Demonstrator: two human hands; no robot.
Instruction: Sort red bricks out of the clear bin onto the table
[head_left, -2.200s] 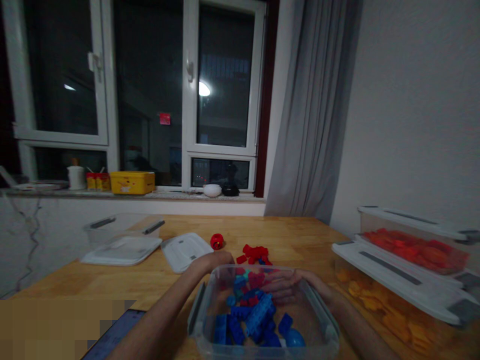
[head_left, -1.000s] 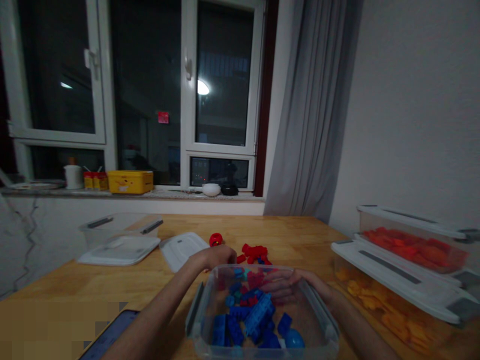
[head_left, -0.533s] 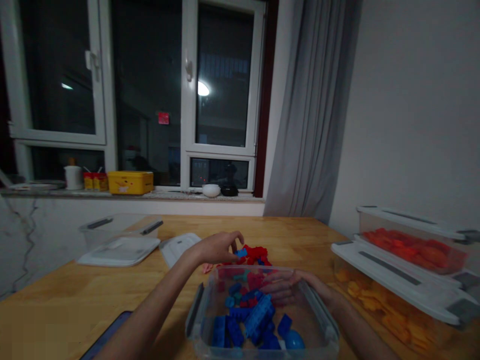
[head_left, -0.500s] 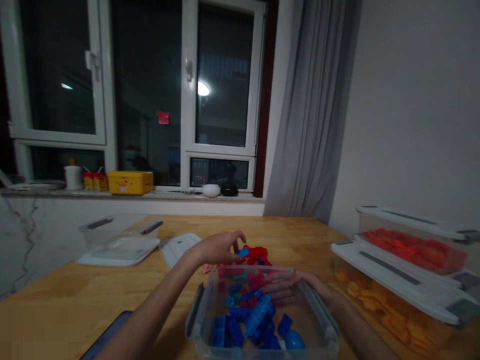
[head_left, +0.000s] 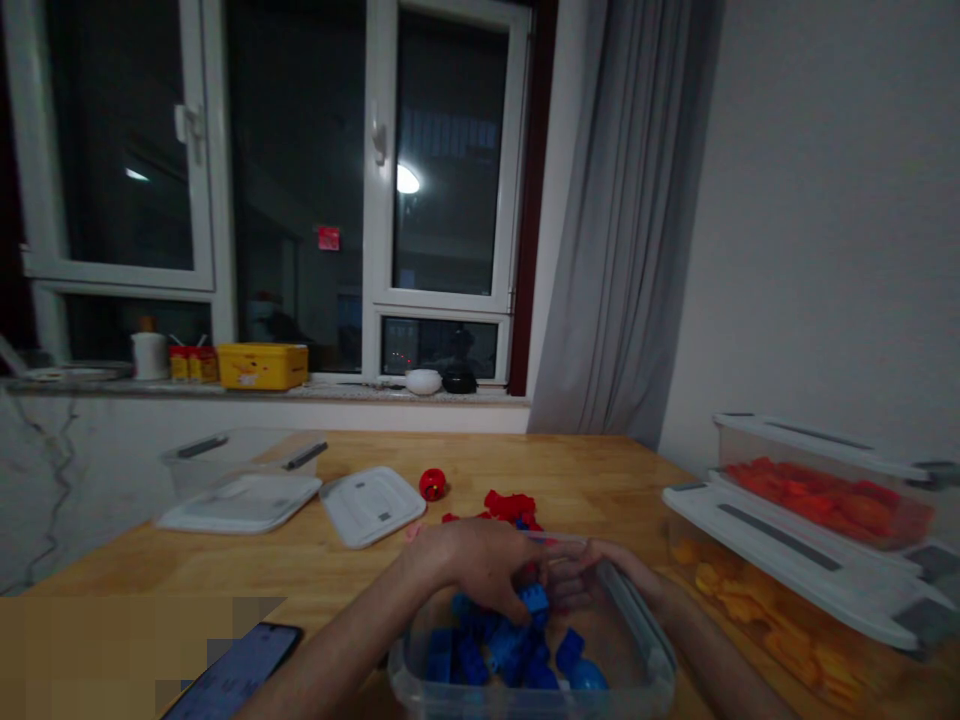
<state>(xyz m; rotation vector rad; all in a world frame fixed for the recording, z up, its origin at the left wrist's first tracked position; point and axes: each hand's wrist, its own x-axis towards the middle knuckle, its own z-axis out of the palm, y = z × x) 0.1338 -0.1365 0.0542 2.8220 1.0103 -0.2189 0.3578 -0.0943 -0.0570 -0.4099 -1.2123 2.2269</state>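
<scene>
Since half a second ago, left hand [head_left: 480, 562] dropped into the clear container [head_left: 645, 665], fingers pinching a blue brick [head_left: 535, 598]; right hand [head_left: 600, 577] rests open inside, holding nothing.

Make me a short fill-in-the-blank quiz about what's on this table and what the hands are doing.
1. The left hand lowers a ____ brick into the clear tub.
2. The right hand rests at the tub's far ____ corner.
3. The loose pile beyond the tub is ____.
4. The red ball lies beside a white ____.

Missing words: blue; right; red; lid
</scene>
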